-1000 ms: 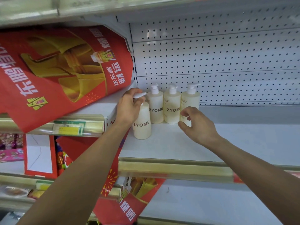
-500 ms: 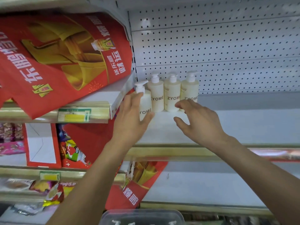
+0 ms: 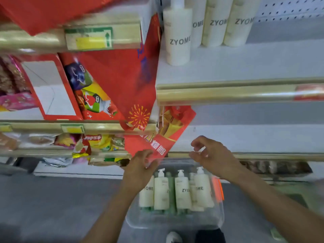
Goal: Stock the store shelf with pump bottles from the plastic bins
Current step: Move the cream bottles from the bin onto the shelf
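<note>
Pump bottles (image 3: pixel 177 189): several waiting in the clear bin (image 3: pixel 175 220) at 6 o'clock, four standing on the shelf (image 3: pixel 236 65) at 12 | left hand (image 3: pixel 140 170), right hand (image 3: pixel 213 156): hovering over the bin, each grip loosely spread, holding nothing | stocking barely begun.
</note>
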`<state>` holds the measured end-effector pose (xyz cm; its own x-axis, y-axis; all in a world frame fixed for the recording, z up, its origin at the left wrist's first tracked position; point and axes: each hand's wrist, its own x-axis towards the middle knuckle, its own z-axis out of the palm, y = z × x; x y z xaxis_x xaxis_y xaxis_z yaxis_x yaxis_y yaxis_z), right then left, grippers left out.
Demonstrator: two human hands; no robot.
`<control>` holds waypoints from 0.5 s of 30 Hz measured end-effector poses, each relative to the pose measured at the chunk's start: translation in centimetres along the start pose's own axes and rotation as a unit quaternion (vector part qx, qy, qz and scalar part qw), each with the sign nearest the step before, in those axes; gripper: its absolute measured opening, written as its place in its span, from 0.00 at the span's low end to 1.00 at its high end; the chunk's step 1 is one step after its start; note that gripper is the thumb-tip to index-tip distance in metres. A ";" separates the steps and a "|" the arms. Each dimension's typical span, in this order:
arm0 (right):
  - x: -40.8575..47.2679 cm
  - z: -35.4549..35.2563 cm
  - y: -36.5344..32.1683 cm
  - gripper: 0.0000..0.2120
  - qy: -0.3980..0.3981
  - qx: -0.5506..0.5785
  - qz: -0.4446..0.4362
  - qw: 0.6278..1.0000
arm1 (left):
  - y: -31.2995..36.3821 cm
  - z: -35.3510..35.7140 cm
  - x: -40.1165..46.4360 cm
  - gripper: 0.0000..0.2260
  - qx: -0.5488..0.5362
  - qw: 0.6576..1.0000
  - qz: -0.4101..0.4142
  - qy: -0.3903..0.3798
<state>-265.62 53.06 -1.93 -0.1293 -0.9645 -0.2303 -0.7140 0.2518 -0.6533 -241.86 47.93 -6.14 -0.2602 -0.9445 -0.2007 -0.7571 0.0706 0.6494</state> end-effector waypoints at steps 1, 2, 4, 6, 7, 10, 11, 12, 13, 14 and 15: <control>0.1 1.8 0.7 0.09 -0.027 0.015 0.015 0.999 | -1.6 1.0 -0.2 0.15 -0.012 1.000 -0.023 -0.016; 0.2 3.7 1.6 0.09 -0.053 0.025 0.033 0.998 | -2.9 1.9 -0.4 0.14 -0.024 0.998 -0.051 -0.030; 0.1 7.3 3.3 0.09 -0.115 0.051 0.078 0.989 | -5.6 3.7 -0.6 0.14 -0.047 0.991 -0.113 -0.052; 0.0 10.6 4.7 0.09 -0.179 0.064 0.126 0.974 | -8.1 5.5 -0.5 0.19 -0.051 0.981 -0.173 -0.078; 0.0 12.3 5.5 0.11 -0.200 0.064 0.148 0.967 | -9.4 6.5 -0.3 0.22 -0.049 0.976 -0.195 -0.085; 0.9 17.1 7.1 0.18 -0.249 0.056 0.187 0.948 | -13.5 9.7 0.7 0.29 -0.038 0.964 -0.247 -0.091; 1.4 18.5 7.4 0.20 -0.263 0.051 0.197 0.943 | -14.7 10.7 1.1 0.30 -0.028 0.961 -0.260 -0.091; 2.0 19.9 7.6 0.21 -0.271 0.052 0.203 0.940 | -15.6 11.6 1.4 0.30 -0.018 0.958 -0.273 -0.086; 2.8 21.2 7.8 0.21 -0.273 0.055 0.207 0.938 | -16.3 12.3 1.7 0.30 -0.012 0.955 -0.285 -0.082; 3.7 22.5 7.9 0.22 -0.264 0.056 0.213 0.939 | -16.8 13.1 2.0 0.31 -0.009 0.953 -0.292 -0.079; 4.7 23.7 8.1 0.22 -0.249 0.052 0.221 0.941 | -17.3 13.7 2.2 0.33 -0.006 0.952 -0.294 -0.079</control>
<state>-255.71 52.47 -25.45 -0.0413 -0.6126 -0.7893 -0.5917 0.6515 -0.4747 -237.58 49.02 -27.90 0.1195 -0.7589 -0.6402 -0.7933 -0.4607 0.3981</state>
